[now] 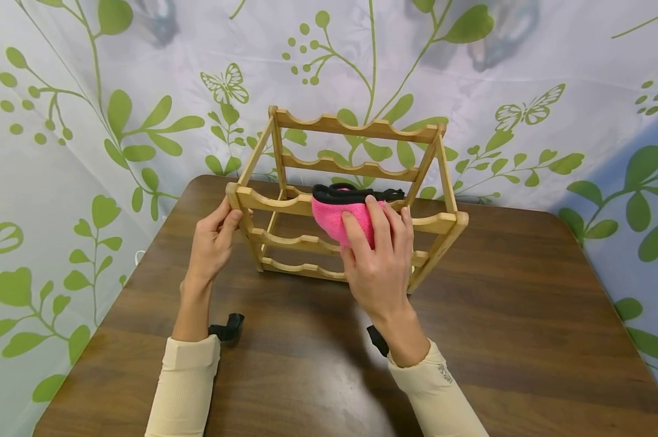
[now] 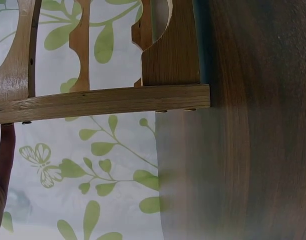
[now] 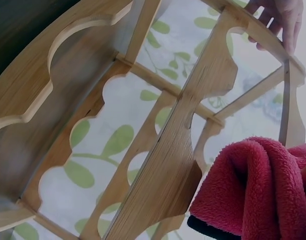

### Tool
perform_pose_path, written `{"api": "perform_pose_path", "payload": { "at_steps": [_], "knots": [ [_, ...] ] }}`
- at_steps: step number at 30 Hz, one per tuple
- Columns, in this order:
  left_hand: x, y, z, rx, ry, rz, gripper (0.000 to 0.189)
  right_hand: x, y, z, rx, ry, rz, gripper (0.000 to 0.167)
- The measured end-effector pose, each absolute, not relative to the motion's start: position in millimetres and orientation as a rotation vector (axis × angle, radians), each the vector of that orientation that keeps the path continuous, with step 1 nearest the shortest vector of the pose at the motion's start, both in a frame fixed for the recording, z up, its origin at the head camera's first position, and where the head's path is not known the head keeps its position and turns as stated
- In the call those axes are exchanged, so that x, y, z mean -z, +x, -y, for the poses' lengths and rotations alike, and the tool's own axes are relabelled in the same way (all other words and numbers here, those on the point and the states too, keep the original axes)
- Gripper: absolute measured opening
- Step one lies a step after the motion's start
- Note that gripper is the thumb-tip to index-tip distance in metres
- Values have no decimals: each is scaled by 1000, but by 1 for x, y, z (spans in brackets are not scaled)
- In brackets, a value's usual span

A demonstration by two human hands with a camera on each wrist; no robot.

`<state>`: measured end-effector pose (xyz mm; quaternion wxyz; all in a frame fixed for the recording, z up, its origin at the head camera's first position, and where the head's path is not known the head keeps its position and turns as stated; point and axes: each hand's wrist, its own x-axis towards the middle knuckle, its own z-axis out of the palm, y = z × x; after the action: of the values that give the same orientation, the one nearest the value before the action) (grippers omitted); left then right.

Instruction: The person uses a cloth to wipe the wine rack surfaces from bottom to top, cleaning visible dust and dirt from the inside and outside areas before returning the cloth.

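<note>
A light wooden rack point(image 1: 334, 124) with scalloped crossbars stands on the table, its back near the patterned curtain. At its upper front left corner, my left hand point(image 1: 211, 243) pinches the post between thumb and fingers. My right hand point(image 1: 380, 267) holds a bunched fluffy pink cloth point(image 1: 329, 215) with black edging against the rack's upper front bar. That bar's middle is hidden behind the cloth and hand. In the right wrist view, the folded cloth point(image 3: 257, 195) is beside the scalloped bars. The left wrist view shows the rack's side post point(image 2: 103, 102) close up.
A brown wooden table point(image 1: 525, 315) spreads around the rack. Behind and at both sides hangs a pale curtain point(image 1: 159, 79) with green leaves and butterflies. Black wrist pieces point(image 1: 229, 328) show beside both forearms.
</note>
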<state>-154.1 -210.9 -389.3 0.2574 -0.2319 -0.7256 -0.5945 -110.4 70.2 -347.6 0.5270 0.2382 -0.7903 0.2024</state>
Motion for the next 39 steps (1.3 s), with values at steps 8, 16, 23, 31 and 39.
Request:
{"api": "perform_pose_path", "payload": {
  "at_steps": [8,16,23,31,39],
  "knots": [
    [387,-154,212,1610,-638,1982,41,349,-109,-76,-542,539,1887,40],
    [385,-154,212,1602,-628,1993,42,349,-106,-86,-593,501,1882,43],
    [386,-153,211,1629,-630,1984,43,351,-106,-92,-638,482,1837,45],
    [384,-154,212,1616,-605,2026,42,356,-108,-101,-688,432,1789,45],
    [386,-154,215,1610,-591,2056,43,360,-109,-107,-699,398,1731,38]
  ]
}}
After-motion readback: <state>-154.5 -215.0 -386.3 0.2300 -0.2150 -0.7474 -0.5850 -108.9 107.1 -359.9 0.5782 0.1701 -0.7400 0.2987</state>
